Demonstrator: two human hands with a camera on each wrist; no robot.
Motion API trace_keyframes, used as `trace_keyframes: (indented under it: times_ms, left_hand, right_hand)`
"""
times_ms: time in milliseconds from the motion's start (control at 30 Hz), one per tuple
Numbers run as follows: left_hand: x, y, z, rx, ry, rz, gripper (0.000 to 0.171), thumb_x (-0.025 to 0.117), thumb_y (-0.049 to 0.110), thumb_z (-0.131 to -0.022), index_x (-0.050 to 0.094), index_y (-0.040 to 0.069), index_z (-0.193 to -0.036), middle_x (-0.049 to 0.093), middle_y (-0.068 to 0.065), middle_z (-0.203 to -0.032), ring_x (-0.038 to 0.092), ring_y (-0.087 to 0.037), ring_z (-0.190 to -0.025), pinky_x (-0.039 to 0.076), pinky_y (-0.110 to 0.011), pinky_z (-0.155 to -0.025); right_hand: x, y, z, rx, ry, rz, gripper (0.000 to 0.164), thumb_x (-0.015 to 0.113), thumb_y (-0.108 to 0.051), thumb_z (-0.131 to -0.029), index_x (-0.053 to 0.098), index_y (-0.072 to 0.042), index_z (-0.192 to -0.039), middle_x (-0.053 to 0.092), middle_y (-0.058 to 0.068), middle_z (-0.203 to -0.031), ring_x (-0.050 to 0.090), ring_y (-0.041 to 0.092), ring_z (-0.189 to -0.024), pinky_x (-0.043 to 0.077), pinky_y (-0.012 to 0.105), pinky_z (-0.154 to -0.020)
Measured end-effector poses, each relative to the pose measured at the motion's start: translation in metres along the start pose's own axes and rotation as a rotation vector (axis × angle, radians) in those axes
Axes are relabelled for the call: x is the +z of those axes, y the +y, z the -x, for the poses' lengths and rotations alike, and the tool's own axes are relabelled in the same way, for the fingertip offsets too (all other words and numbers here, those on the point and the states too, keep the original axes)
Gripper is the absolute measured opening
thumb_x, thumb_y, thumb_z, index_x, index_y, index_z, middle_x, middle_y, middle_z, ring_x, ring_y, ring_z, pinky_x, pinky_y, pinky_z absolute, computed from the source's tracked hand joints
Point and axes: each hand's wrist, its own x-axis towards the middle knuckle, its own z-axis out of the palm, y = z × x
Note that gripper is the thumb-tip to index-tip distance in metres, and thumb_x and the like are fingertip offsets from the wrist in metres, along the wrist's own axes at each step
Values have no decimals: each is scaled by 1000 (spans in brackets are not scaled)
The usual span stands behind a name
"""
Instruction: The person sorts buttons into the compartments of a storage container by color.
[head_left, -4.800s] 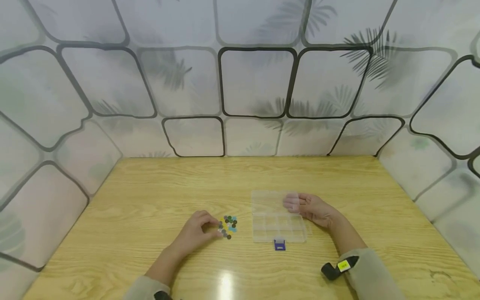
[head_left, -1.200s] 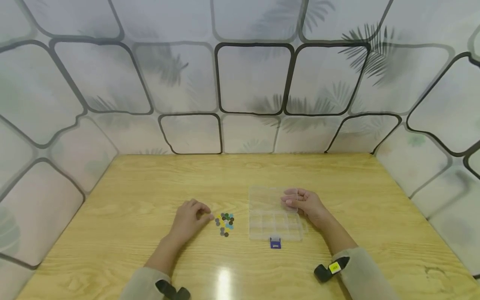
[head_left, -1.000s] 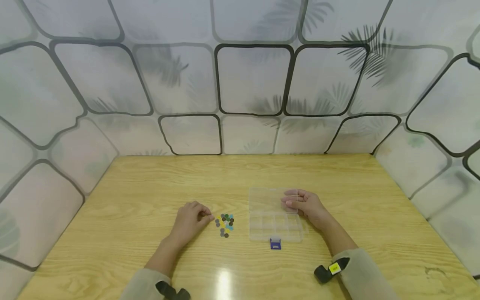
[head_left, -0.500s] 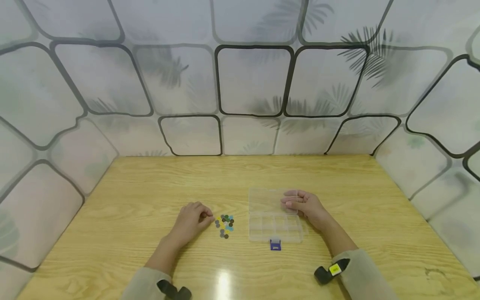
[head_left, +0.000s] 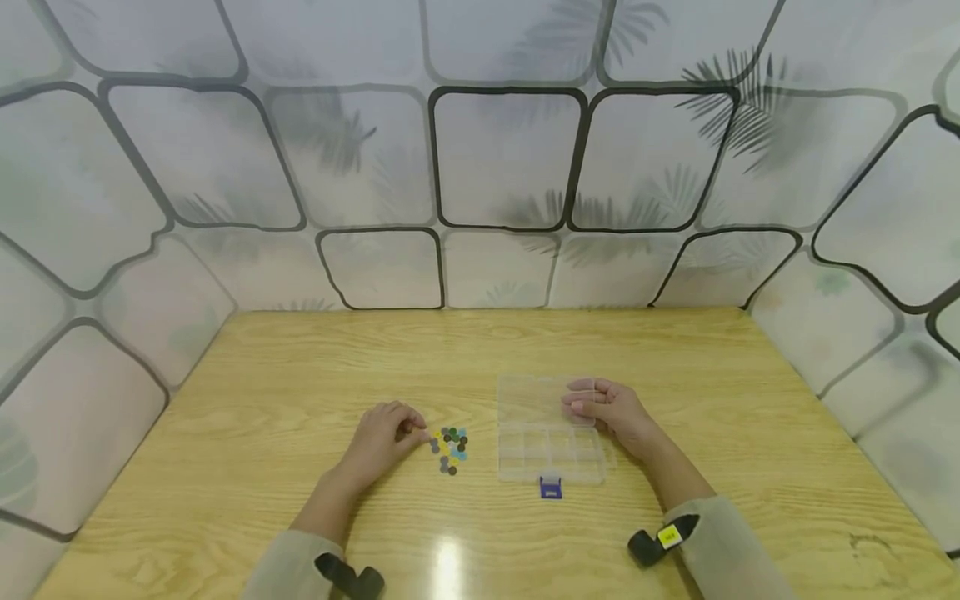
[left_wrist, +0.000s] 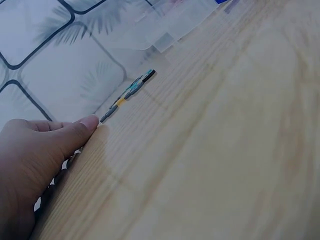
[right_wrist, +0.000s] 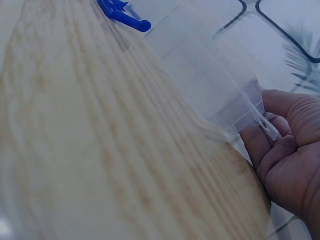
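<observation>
A loose cluster of small flat round discs in grey, green, yellow, blue and dark brown lies on the table left of centre. At its left edge my left hand rests on the table. In the left wrist view its thumb comes up against the outermost disc, and no disc is seen between thumb and fingers. Right of the discs stands a clear plastic compartment box, lid raised, blue latch facing me. My right hand pinches the lid's right edge, thumb in front, other fingers behind the lid.
The wooden table runs back to a pale patterned wall covering that also rises on both sides. A black camera mount sits on the right wrist, another mount on the left.
Since the oldest frame, my left thumb and index finger have come closer together and sit slightly back from the discs. The right hand stays at the lid. The last second shows almost no movement.
</observation>
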Motion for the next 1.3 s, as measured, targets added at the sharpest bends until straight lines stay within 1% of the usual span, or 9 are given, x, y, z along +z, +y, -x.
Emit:
trace_keyframes:
  times_ms: [167,400,500,700,800,967,1033,1133,1300]
  left_hand:
    - [0,-2,-2,37,10,7,12,71,29,-84,65,22,-92,49,14,-79,41,-9,-77,32,-32,-75]
    - [-2,-3,-3,81,6,-20,10,71,30,-84,64,25,-89,50,16,-78,43,-6,-76,35,-30,-73]
    - [-1,-4,-3,105,17,-54,10,69,31,-85,63,25,-90,50,18,-77,42,-4,-75,36,-30,-73]
    - [2,-4,-1,166,39,-145,13,66,32,-88,64,19,-91,49,16,-75,40,-5,-72,40,-34,-75]
    - [3,-5,0,153,36,-138,14,66,32,-88,64,18,-92,49,15,-75,40,-5,-72,41,-35,-78]
    - [3,-3,3,96,39,-88,13,67,29,-87,64,17,-92,49,14,-75,41,-6,-72,40,-34,-78]
    - [2,-1,4,83,48,-79,13,68,28,-87,64,17,-92,50,13,-75,42,-6,-72,40,-33,-76]
    - [1,1,5,82,65,-77,12,69,25,-86,64,16,-92,52,13,-77,43,-5,-73,40,-30,-73]
    - [-2,10,6,72,86,-29,11,68,23,-87,66,15,-93,55,12,-79,44,-5,-74,41,-25,-68]
  right_hand:
    - [-1,-1,0,-12,-13,-7,58,67,-7,-88,38,11,-134,70,0,-103,67,12,-94,53,26,-81]
    - [-1,-1,0,-11,-30,-34,57,65,-4,-88,36,12,-135,70,2,-102,68,13,-94,53,26,-81]
    - [-1,-1,0,-16,-34,-40,57,64,-3,-88,35,13,-135,70,1,-102,68,13,-94,53,26,-81]
    - [-2,1,-1,-23,-38,-33,55,64,-4,-89,37,13,-134,70,2,-103,68,14,-94,53,27,-81]
    - [-2,1,-1,-24,-38,-31,54,64,-4,-89,38,13,-133,70,3,-103,68,15,-94,53,27,-82]
    - [-2,1,0,-20,-29,-21,54,65,-4,-88,39,12,-133,70,1,-101,68,14,-93,53,27,-81]
    - [-1,0,0,-15,-24,-16,54,65,-4,-88,39,11,-133,70,0,-100,68,13,-93,53,27,-81]
    - [-1,-1,1,-14,-24,-20,55,66,-5,-88,38,11,-133,70,0,-100,68,13,-93,53,26,-81]
    - [-2,0,1,-20,-25,-26,58,67,-7,-88,37,11,-134,70,1,-102,68,13,-94,53,26,-81]
